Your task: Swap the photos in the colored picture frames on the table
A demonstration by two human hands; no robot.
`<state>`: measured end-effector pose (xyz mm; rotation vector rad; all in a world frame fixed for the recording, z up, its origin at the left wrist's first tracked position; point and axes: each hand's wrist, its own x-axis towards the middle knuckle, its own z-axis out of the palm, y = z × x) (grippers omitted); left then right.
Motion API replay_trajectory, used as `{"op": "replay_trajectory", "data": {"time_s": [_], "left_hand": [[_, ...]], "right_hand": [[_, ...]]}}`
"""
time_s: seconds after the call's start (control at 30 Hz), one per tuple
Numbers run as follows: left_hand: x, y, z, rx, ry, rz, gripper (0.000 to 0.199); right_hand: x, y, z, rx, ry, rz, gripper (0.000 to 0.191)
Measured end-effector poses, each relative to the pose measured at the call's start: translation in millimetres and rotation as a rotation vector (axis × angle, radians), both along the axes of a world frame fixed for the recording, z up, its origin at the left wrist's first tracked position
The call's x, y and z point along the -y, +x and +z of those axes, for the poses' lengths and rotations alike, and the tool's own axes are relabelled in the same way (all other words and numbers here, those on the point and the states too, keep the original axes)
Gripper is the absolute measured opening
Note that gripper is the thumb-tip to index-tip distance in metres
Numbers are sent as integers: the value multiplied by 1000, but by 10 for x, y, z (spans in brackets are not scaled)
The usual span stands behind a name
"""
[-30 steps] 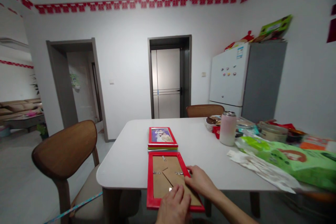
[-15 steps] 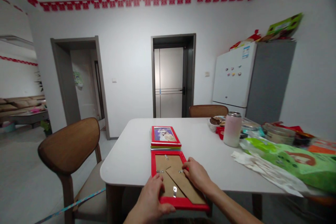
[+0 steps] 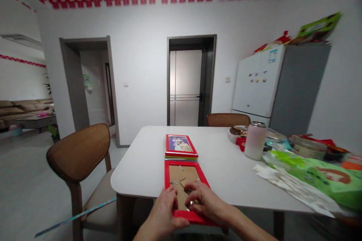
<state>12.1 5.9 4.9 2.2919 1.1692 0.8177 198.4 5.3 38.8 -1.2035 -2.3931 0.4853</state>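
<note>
A red picture frame (image 3: 167, 175) lies face down at the near edge of the white table, its brown backing board (image 3: 175, 173) and small metal clips showing. My left hand (image 3: 164, 211) grips the frame's lower left corner, thumb along the bottom edge and fingers over the side. Over the lower part of the board is my right hand (image 3: 206, 201), its fingers curled by a metal clip; what they pinch, if anything, is hidden. Just beyond, a stack of frames has a red one with a photo (image 3: 181, 145) on top.
On the table's (image 3: 226, 180) right stand a pink-and-white bottle (image 3: 255, 141), a green package (image 3: 319, 175), crumpled white cloth or paper (image 3: 291, 188) and several food containers. A wooden chair (image 3: 79, 154) is at the left, another (image 3: 228, 119) behind the table.
My right hand has moved from the frame's right side inward and down to the lower clip. My left hand keeps its place on the corner. The view has shifted slightly.
</note>
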Motion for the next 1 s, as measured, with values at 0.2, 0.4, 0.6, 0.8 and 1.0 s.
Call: {"op": "replay_trajectory", "data": {"time_s": [0.2,0.4,0.6,0.8,1.0], "left_hand": [[5,0,24,7,-6,-19,45],[24,12,94,30,-10,-43,67],[9,-9,39,10,-27,-36,56],[-58,-26,-85,23,-55,6,55],[-25,-9,46,5,-51,-15,42]], "right_hand": [[-108,-107,-61,-38,76,-139,22],[-436,-427,-129,7,107,-261,24],[-684,-530,-277,126,164,-429,23],[-877,-294,-275,160,153,-637,31],[-988,-277,-285,157,107,-676,29]]}}
